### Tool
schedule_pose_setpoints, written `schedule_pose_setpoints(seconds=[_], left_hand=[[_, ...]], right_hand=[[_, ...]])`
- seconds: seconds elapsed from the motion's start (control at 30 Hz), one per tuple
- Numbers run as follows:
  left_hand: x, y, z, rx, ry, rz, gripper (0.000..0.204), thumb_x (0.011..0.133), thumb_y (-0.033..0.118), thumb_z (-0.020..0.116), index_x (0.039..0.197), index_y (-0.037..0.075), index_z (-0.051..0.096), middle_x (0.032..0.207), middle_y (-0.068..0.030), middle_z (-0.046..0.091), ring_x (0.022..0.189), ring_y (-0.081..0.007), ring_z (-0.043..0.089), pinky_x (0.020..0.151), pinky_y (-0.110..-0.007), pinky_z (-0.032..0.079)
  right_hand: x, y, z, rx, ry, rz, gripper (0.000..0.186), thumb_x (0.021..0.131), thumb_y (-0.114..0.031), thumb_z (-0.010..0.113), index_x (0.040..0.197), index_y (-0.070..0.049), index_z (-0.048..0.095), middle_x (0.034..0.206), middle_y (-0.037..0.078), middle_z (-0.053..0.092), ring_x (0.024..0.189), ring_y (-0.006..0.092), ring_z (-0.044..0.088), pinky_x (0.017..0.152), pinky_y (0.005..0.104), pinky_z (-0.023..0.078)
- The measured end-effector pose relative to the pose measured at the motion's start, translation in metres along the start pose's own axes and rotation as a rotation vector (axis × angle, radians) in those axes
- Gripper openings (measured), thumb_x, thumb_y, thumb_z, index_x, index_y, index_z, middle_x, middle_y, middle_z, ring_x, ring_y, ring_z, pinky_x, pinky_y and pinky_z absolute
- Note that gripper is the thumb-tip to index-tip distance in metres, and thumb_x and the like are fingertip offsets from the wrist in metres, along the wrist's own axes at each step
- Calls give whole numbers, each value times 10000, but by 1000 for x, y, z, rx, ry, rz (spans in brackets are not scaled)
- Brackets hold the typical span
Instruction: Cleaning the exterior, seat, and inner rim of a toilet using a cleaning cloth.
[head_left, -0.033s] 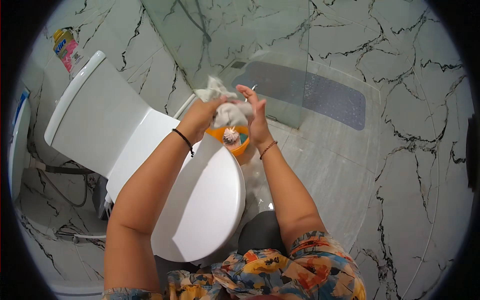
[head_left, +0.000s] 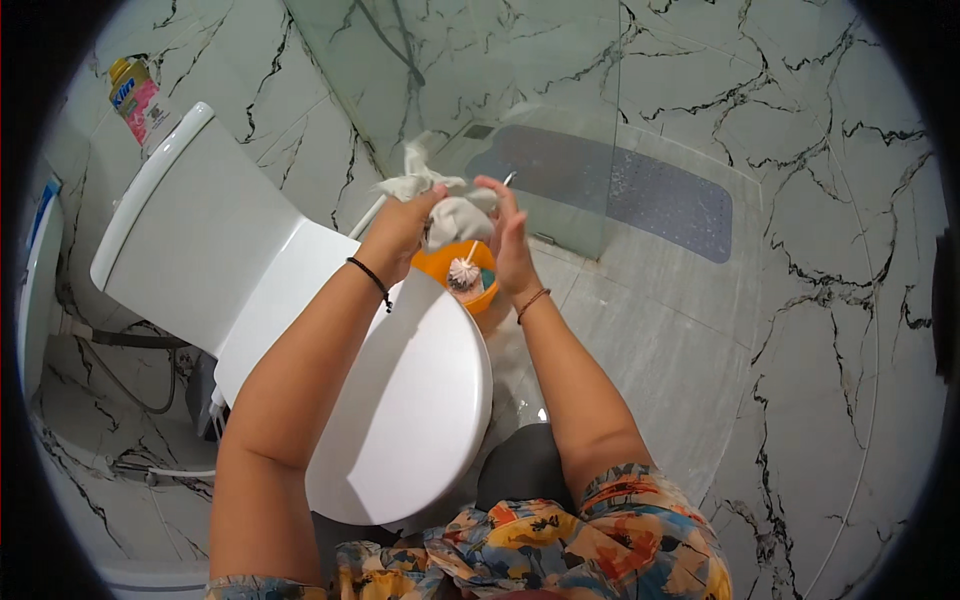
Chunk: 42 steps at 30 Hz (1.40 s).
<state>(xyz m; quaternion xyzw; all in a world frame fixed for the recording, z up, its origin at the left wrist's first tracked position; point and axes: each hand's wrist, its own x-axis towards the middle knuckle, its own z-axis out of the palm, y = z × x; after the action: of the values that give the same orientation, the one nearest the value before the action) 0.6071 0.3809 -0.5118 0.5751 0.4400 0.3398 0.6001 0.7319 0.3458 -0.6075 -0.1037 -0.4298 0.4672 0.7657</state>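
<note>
My left hand [head_left: 405, 230] is closed on a crumpled white cloth [head_left: 455, 225], which flares upward above my fingers. My right hand [head_left: 512, 250] is at the cloth's right side, fingers stretched and apart; whether they touch it is hard to tell. Below both hands sits an orange bucket [head_left: 432, 258] holding a pale pink brush-like item [head_left: 464, 272] with a white stick and something teal. The white toilet [head_left: 395, 410], lid down, lies under and beside my left forearm.
A bottle [head_left: 140, 105] with a yellow cap and pink label stands behind the cistern [head_left: 195, 230]. A glass partition [head_left: 540, 60] is ahead, with a grey mat [head_left: 660, 200] on the shower floor. At far left are a white basin-like fixture [head_left: 40, 290] and a hose [head_left: 130, 380].
The loose upper part of the cloth has swung higher. My hands have shifted very slightly, and more of the stick in the bucket shows.
</note>
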Motion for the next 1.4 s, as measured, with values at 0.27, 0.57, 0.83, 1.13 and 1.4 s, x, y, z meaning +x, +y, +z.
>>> schedule_pose_setpoints(seconds=[0.27, 0.57, 0.83, 1.13, 1.4], left_hand=[[-9, 0, -5, 93, -65, 67, 401, 874, 337, 600, 1111, 22, 529, 1005, -47, 596, 852, -118, 573, 718, -258, 467], [-25, 28, -7, 561, -574, -216, 570, 733, 344, 746, 1171, 81, 493, 1109, -35, 558, 942, -124, 543, 791, -290, 465], [-14, 6, 7, 1030, -475, -160, 398, 707, 227, 707, 1021, 36, 554, 750, -86, 625, 675, -197, 609, 664, -309, 494], [-10, -20, 12, 1435, 4, 513, 273, 746, 201, 627, 899, -12, 548, 747, -226, 621, 692, -356, 619, 615, -427, 478], [19, 13, 7, 978, -370, -290, 129, 688, 145, 633, 746, 61, 555, 601, 7, 473, 531, -134, 469, 513, -305, 449]], right_hand=[[1, 3, 11, -442, 170, -86, 307, 882, -288, 607, 1006, -31, 494, 1020, 58, 531, 896, 129, 505, 810, 253, 412], [4, 4, 20, -282, 72, -141, 231, 914, -293, 528, 921, -63, 536, 1063, 102, 543, 883, 166, 512, 815, 271, 418], [2, -13, 19, -1024, -5, 13, 318, 925, -288, 455, 842, 8, 537, 676, 193, 541, 655, 333, 540, 633, 368, 438], [5, -4, 5, -884, 180, 126, 278, 888, -263, 492, 1075, -63, 534, 879, 160, 623, 795, 336, 581, 724, 425, 434], [-4, -18, 7, -1660, -140, -378, 642, 690, -155, 692, 1272, -168, 420, 1097, 53, 571, 1025, 234, 539, 902, 438, 361]])
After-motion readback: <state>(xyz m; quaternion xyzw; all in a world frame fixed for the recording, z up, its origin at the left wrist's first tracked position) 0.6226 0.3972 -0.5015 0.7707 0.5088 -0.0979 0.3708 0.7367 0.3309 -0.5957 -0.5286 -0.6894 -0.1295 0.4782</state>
